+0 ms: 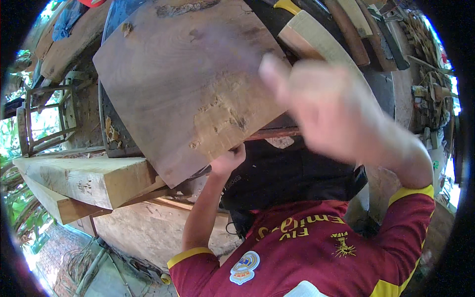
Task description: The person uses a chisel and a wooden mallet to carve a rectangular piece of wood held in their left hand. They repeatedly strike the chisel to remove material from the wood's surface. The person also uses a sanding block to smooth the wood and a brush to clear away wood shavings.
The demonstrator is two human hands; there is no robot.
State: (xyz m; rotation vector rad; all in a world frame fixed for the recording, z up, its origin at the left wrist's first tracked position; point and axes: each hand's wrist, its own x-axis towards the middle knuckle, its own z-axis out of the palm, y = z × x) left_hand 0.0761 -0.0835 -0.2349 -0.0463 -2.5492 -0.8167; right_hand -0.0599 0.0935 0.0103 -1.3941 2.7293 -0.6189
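Note:
A wide, flat wooden board (148,89) lies slanted in front of me, brown with a paler rough patch near its right corner. My left hand (228,161) is closed at the board's near edge, its fingers partly hidden beneath the wood. Over the right side of the board, my right hand (321,104) is smeared by motion. One digit points toward the board, but the blur hides how the other fingers lie and whether anything is in them.
Thick squared timbers (99,178) jut out at the left, close to the board. A pale curved wood piece (316,39) and several tools or wood lengths (351,29) lie at the far right. A wooden frame (49,116) stands at the far left.

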